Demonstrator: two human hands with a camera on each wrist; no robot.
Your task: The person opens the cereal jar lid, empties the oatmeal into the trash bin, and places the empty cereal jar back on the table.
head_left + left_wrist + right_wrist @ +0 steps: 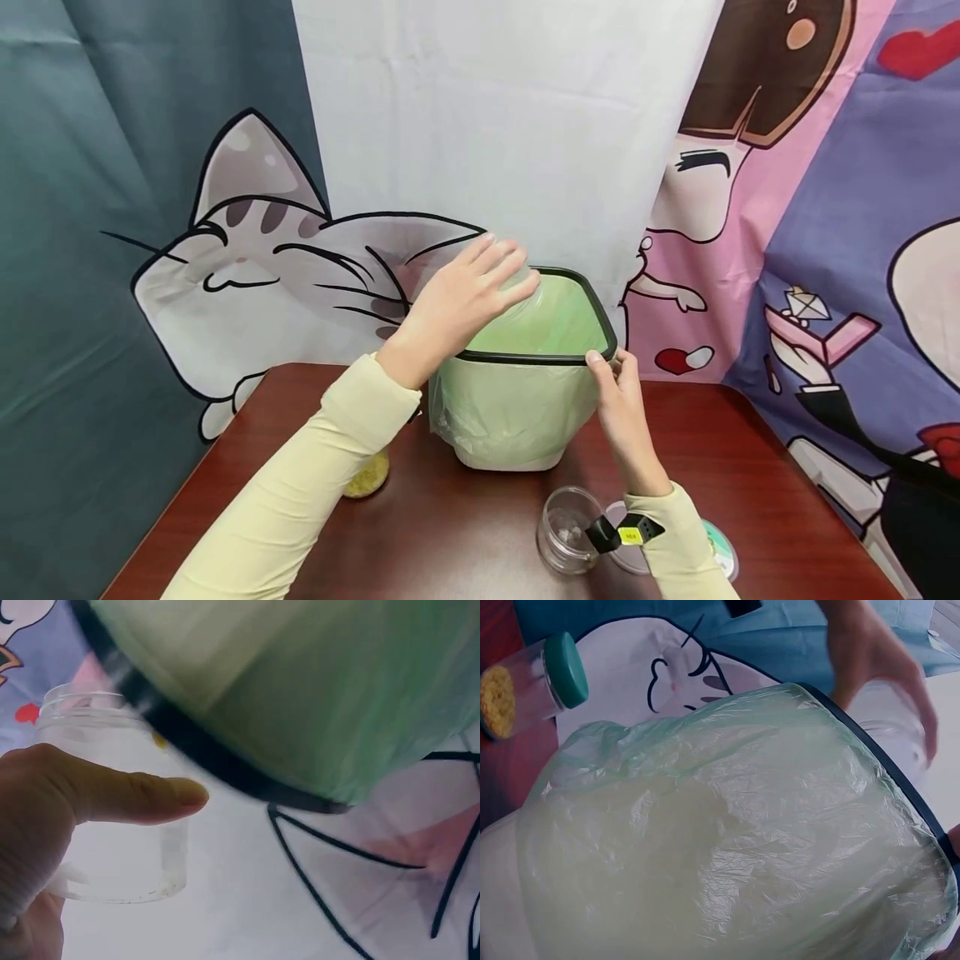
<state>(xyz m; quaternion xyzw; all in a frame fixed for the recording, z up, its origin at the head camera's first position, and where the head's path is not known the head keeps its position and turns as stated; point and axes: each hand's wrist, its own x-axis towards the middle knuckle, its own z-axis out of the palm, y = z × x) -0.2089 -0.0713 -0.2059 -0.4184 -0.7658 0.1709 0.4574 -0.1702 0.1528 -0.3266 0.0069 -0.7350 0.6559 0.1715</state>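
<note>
My left hand [468, 292] is raised over the left side of a trash bin [517, 417] and grips a clear jar [127, 855], with the thumb across its side. A few small yellow bits stick to the jar near its mouth and base. The bin has a black rim [525, 360] and is lined with a pale green plastic bag [727, 825], which folds over the outside. At the bin's front right corner, my right hand [624, 408] holds the rim, thumb on top and fingers at the outer side.
A green-lidded jar [566, 671] with yellow pieces inside stands on the table left of the bin. On the brown table [450, 550] in front are another clear jar [562, 533], a translucent lid [628, 560] and a green-and-white round item [723, 550]. A printed cloth [510, 125] hangs behind.
</note>
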